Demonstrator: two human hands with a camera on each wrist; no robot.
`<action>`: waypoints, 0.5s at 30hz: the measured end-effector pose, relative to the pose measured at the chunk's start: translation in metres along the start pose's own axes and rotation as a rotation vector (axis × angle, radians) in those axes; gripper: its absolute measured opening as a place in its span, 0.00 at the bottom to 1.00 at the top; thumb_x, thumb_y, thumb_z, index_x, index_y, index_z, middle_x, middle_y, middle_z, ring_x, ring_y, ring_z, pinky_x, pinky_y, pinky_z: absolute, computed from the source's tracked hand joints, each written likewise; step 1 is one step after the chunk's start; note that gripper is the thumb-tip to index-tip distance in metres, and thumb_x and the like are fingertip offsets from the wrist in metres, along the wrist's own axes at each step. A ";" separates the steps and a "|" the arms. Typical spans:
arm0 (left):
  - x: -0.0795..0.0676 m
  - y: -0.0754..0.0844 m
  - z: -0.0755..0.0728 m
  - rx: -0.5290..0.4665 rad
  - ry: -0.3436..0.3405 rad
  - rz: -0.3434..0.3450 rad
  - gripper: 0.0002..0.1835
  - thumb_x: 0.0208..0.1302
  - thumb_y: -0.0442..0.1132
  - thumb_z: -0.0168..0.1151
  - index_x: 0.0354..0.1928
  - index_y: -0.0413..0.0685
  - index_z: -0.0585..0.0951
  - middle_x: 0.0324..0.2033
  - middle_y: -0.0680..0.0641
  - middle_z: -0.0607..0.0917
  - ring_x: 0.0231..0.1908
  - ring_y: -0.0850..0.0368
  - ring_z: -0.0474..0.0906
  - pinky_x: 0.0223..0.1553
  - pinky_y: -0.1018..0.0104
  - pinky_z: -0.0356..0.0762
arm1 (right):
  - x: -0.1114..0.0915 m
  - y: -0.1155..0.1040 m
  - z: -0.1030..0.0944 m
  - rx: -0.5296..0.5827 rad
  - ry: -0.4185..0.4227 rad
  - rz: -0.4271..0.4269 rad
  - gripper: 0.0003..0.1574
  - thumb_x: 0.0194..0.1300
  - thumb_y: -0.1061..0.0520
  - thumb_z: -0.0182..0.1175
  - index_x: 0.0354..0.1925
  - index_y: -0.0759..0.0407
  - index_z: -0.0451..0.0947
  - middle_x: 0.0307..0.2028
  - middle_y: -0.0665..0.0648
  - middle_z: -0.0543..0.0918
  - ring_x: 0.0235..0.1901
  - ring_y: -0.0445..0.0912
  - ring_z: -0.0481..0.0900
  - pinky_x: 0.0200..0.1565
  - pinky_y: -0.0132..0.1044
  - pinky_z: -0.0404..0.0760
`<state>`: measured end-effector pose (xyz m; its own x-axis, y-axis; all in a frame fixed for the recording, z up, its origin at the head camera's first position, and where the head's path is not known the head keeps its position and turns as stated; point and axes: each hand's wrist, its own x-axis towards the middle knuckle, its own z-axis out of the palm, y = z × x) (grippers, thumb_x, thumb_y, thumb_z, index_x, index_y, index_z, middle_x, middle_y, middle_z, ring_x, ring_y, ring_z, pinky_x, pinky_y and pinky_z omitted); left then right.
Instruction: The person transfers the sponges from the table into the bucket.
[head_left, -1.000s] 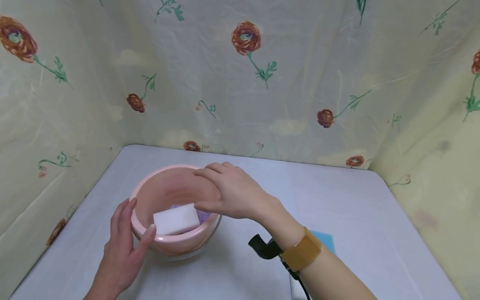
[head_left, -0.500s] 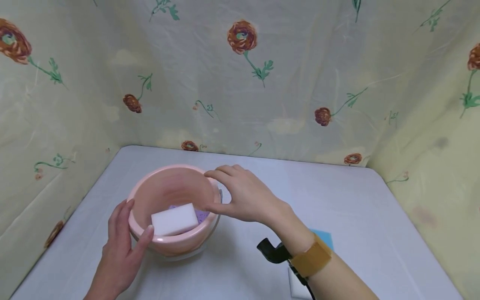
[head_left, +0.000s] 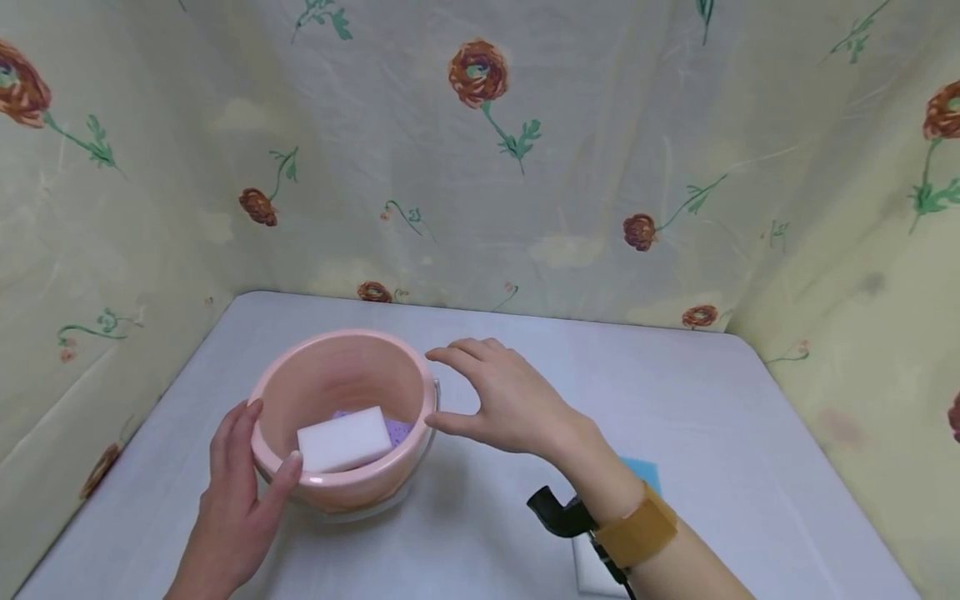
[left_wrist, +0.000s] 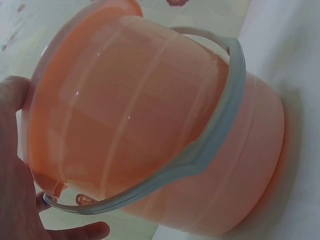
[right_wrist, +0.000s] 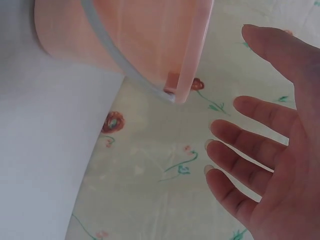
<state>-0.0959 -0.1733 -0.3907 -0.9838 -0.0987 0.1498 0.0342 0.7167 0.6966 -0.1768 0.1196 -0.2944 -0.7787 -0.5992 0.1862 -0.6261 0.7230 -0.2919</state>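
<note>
One bucket (head_left: pixel 367 493) on the counter (head_left: pixel 480 525) contains one white sponge (head_left: pixel 345 440) and one purple sponge (head_left: pixel 399 432); the left hand (head_left: pixel 238 508) grips its rim, the right hand (head_left: pixel 506 398) hovers just beside, fingers spread.

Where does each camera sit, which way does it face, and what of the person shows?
Head: on the head, facing forward and down at the pink bucket and white block; left hand and right hand show.
Left wrist: facing the bucket's outside; part of the left hand.
Right wrist: facing the bucket's side; the right hand.
Both wrist views share the grey handle.
</note>
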 end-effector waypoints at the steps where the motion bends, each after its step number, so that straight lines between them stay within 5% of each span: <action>1: 0.000 0.000 0.000 0.001 0.001 0.002 0.42 0.76 0.53 0.53 0.79 0.50 0.43 0.76 0.39 0.42 0.66 0.25 0.60 0.59 0.26 0.61 | -0.001 0.001 0.000 -0.001 0.002 0.005 0.42 0.62 0.38 0.70 0.68 0.52 0.73 0.62 0.53 0.77 0.61 0.51 0.72 0.61 0.51 0.73; 15: 0.001 -0.001 0.001 -0.009 -0.005 -0.010 0.43 0.75 0.54 0.53 0.80 0.50 0.42 0.77 0.39 0.41 0.66 0.26 0.60 0.60 0.26 0.60 | -0.027 0.014 0.005 0.028 0.008 0.109 0.43 0.61 0.37 0.70 0.69 0.52 0.73 0.63 0.54 0.77 0.62 0.53 0.72 0.62 0.54 0.72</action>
<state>-0.0971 -0.1736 -0.3918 -0.9850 -0.1021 0.1394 0.0262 0.7093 0.7045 -0.1647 0.1441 -0.3077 -0.8422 -0.5150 0.1594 -0.5368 0.7735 -0.3370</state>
